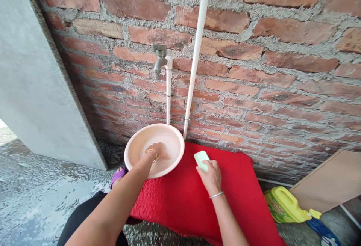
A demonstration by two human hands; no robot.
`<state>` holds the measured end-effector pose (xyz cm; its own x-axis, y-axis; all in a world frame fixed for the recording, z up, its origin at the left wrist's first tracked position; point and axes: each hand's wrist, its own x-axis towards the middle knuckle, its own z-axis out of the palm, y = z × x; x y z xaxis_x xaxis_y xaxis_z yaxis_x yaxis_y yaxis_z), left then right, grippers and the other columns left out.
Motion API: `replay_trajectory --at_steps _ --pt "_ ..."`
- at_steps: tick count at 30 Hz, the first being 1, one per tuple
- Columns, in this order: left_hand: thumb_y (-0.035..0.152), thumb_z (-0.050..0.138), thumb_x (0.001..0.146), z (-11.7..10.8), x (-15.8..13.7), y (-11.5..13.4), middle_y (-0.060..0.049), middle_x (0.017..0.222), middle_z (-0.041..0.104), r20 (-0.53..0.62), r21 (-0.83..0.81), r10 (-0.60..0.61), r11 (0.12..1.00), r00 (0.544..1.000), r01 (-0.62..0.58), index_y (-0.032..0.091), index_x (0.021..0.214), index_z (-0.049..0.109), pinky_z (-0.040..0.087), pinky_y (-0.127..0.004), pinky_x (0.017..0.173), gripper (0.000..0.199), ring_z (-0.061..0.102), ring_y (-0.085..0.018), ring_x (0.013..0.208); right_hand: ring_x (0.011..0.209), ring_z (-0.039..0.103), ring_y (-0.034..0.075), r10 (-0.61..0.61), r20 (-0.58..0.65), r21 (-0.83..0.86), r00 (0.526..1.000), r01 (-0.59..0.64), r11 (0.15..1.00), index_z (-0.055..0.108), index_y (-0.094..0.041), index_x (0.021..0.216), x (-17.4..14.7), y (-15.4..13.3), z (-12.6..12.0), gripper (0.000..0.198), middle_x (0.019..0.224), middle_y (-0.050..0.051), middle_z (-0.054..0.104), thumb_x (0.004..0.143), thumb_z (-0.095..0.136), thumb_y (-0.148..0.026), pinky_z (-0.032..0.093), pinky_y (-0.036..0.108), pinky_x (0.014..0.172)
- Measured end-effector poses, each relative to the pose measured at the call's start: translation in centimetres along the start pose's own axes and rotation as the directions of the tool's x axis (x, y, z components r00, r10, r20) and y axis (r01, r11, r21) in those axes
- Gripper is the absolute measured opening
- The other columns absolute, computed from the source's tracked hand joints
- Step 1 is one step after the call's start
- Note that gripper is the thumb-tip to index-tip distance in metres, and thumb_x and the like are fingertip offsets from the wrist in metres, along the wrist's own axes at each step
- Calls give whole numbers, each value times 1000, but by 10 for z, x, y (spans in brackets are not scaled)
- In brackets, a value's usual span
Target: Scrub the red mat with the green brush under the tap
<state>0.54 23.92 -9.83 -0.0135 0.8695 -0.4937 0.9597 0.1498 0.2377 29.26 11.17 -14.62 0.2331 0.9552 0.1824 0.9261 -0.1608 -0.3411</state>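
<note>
My left hand point(160, 150) reaches down into a round, pale pink basin point(132, 144) with cloudy water in it. Its fingers look stretched out and partly under the water, with nothing visible in them. A thin gold bangle circles that wrist. To the right, my right hand point(211, 176) grips a pale green bar of soap point(200, 158) with rounded corners, over a red cloth point(180, 201). A silver bangle is on the right wrist. The basin rests at the far left corner of the cloth-covered surface.
A metal tap point(160, 61) juts from the brick wall point(239, 69) above the basin, beside a white pipe point(194, 69). A grey slab point(42, 69) leans at left over wet floor. A yellow-green jug point(286, 204) lies by a tan board point(332, 180) at right.
</note>
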Motion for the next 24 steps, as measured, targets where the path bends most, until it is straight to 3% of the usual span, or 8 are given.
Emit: replay_trajectory --at_steps 2,4,8,11,13,15,20,24 --pt "63 94 58 -1 -2 1 -22 148 68 3 7 -9 1000 1000 9 18 142 62 56 -42 99 101 69 -39 130 93 68 20 -124 40 39 991 123 992 83 -32 109 -4 -26 12 23 105 3 67 86 83 -36 51 31 89" --pt "62 94 58 -2 -4 1 -21 149 67 7 17 -15 1000 1000 15 17 143 61 55 -41 100 101 68 -38 131 95 69 20 -125 87 41 988 122 992 83 -35 110 -3 -33 15 25 108 2 67 85 84 -37 51 30 92" --pt "62 93 60 -2 -5 2 -21 147 69 8 -10 -13 1000 1000 13 17 143 61 56 -41 98 99 70 -37 128 93 70 20 133 97 -52 986 -128 990 82 -35 119 9 16 -12 28 107 4 67 92 77 -44 51 29 87" --pt "58 95 59 -1 -3 2 -18 140 73 -26 -15 -21 1000 999 21 18 138 65 57 -40 93 94 73 -36 123 90 70 24 336 21 -141 942 -330 933 79 -27 127 18 67 -41 37 102 8 66 98 68 -48 52 33 81" --pt "56 96 59 1 -2 2 -18 138 74 -47 -10 -24 1000 999 23 18 136 67 56 -38 93 91 73 -36 122 91 69 27 408 -17 -170 913 -405 898 78 -23 130 21 81 -51 42 101 10 66 100 64 -50 52 35 81" --pt "56 96 61 1 0 2 -19 141 73 -42 -13 -21 1000 999 20 17 139 65 55 -38 94 92 71 -37 124 94 69 27 381 -28 -160 924 -380 911 77 -23 131 22 73 -47 42 104 11 66 100 64 -49 51 35 83" --pt "60 93 63 -2 -2 3 -24 146 69 33 1 -38 999 999 38 14 149 58 55 -41 96 104 71 -39 125 99 68 20 49 71 -34 996 -46 998 81 -32 120 21 -9 -3 28 112 6 66 93 76 -41 48 29 92" --pt "64 90 64 -5 -5 4 -22 151 66 23 32 -30 999 999 29 16 147 60 54 -42 100 101 67 -40 133 95 67 17 6 98 -13 995 -5 1000 81 -37 114 25 -28 10 26 108 1 64 88 82 -41 47 26 91"
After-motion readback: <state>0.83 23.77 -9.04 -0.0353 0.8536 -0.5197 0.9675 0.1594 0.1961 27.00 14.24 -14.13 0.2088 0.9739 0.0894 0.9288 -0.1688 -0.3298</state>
